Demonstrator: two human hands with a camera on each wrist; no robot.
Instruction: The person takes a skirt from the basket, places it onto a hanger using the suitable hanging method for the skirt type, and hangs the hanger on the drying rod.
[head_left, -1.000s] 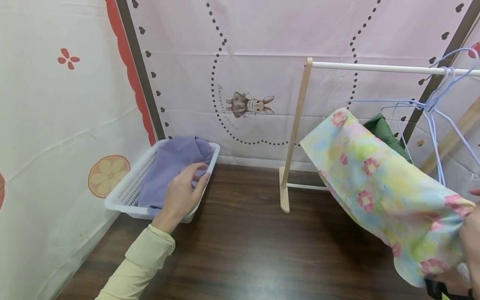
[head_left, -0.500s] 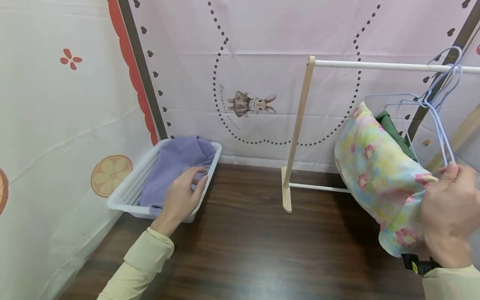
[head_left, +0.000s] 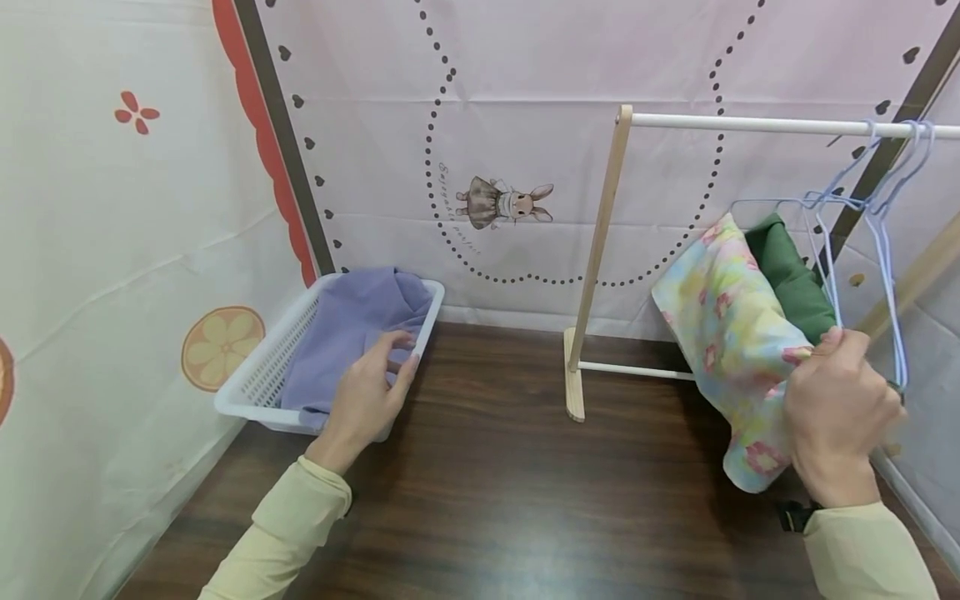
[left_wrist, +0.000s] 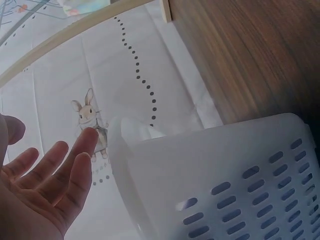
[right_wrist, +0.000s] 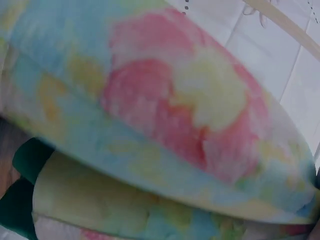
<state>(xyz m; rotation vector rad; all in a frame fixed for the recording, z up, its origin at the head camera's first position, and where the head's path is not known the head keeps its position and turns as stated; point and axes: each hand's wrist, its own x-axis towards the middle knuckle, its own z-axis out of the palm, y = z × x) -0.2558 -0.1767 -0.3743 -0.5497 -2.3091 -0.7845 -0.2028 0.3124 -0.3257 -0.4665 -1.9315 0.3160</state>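
Observation:
In the head view my right hand (head_left: 840, 412) grips the right end of a pastel floral cloth (head_left: 723, 304), close to the wire of a light blue hanger (head_left: 832, 200). The cloth slants over that hanger, whose hook meets the white rod (head_left: 750, 124). A dark green cloth (head_left: 791, 287) hangs just behind it. The floral cloth (right_wrist: 165, 95) fills most of the right wrist view. My left hand (head_left: 363, 400) hovers by the right rim of a white basket (head_left: 251, 412), fingers loosely bent and holding nothing. A purple cloth (head_left: 345, 333) lies in the basket.
More light blue hangers (head_left: 888, 242) hang on the rod to the right. The rack's wooden post (head_left: 600, 250) stands on the dark wood table (head_left: 480, 475). Printed fabric (head_left: 360, 67) covers the back and left sides.
My right hand has come left into fuller view with the floral cloth. Its hanger's hook has lowered onto the rod and shifted left, apart from the other hangers. The left hand stays by the basket.

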